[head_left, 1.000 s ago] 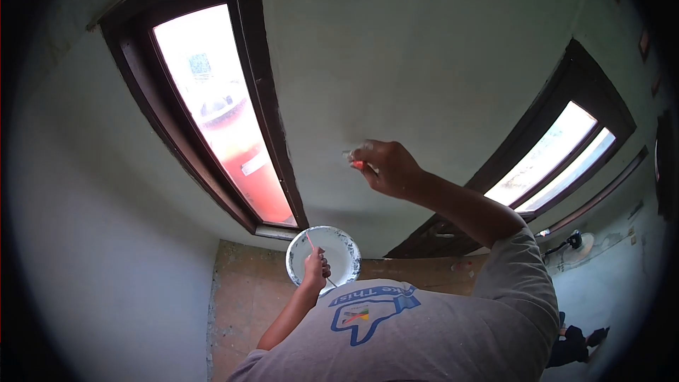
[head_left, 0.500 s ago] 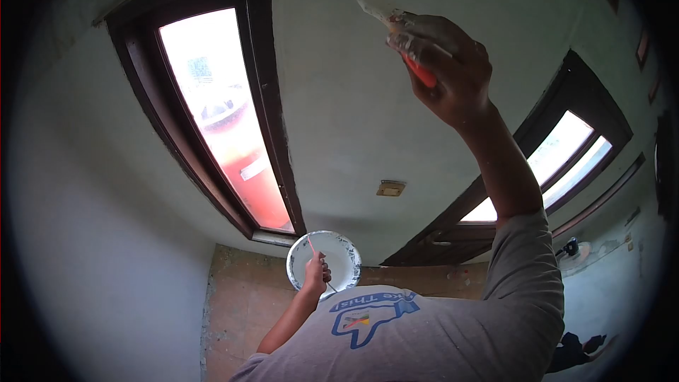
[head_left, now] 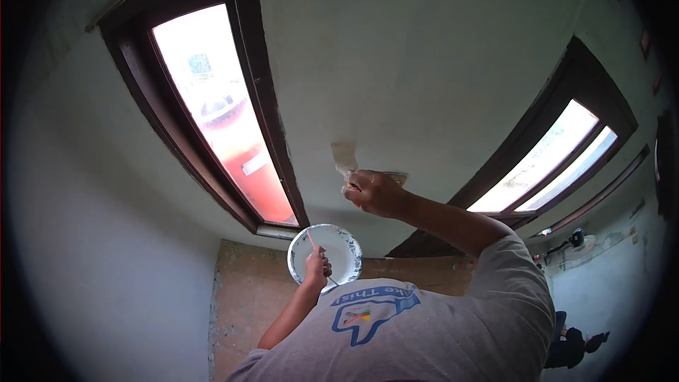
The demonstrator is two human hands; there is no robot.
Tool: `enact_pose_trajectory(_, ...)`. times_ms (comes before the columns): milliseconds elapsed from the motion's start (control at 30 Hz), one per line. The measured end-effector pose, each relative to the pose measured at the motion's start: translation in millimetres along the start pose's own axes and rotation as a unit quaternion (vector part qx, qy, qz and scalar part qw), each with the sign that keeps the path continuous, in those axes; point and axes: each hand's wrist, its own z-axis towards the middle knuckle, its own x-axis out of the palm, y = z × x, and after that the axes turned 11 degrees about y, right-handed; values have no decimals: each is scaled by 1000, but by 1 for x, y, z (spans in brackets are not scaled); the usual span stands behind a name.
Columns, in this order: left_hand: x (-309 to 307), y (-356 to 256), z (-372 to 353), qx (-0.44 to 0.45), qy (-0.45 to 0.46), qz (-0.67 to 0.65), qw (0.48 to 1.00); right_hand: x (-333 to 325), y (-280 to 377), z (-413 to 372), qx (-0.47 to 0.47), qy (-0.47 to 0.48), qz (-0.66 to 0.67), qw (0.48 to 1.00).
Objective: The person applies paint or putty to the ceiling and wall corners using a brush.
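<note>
My right hand (head_left: 375,194) is closed around a paintbrush (head_left: 345,161) with an orange handle, mostly hidden by the fingers. Its pale bristles lie against the grey-green wall (head_left: 424,64), just left of a yellowish wall switch (head_left: 400,177) that the hand partly covers. Low in front of my body, my left hand (head_left: 317,267) grips the bail handle of a white bucket (head_left: 345,247). Dark smears mark the bucket's rim, and its inside looks white.
A dark-framed window (head_left: 272,120) rises on the left, with a red tank (head_left: 258,177) outside. To the right stands a dark-framed door (head_left: 566,74) with glass panes. Tiled floor (head_left: 247,283) shows below. A black fixture (head_left: 576,238) is on the right wall, dark objects (head_left: 569,348) beneath it.
My right hand has come down the wall with the paintbrush, from high up to beside the wall switch. My left hand still holds the bucket in nearly the same place.
</note>
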Motion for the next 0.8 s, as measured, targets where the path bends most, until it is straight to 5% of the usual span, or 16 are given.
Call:
enact_pose_trajectory(167, 5, -1, -4, 5, 3, 6, 1000, -12, 0, 15, 159, 81, 223, 958)
enact_pose_trajectory(300, -1, -1, 0, -1, 11, 8, 1000, -63, -35, 36, 195, 13, 131, 972)
enact_pose_trajectory(467, -2, -2, 1, -5, 10, 7, 1000, -196, -42, 68, 23, -261, -134, 956)
enact_pose_trajectory(533, -5, 1, 3, -7, 10, 7, 1000, -239, -45, 74, -44, -284, -225, 931)
enact_pose_trajectory(700, -4, 0, 5, -4, 5, 15, 1000, -228, -50, 72, -45, -234, -312, 920)
enact_pose_trajectory(800, -4, 1, 5, -3, 3, 12, 1000, -140, -44, 38, -54, -10, -390, 919)
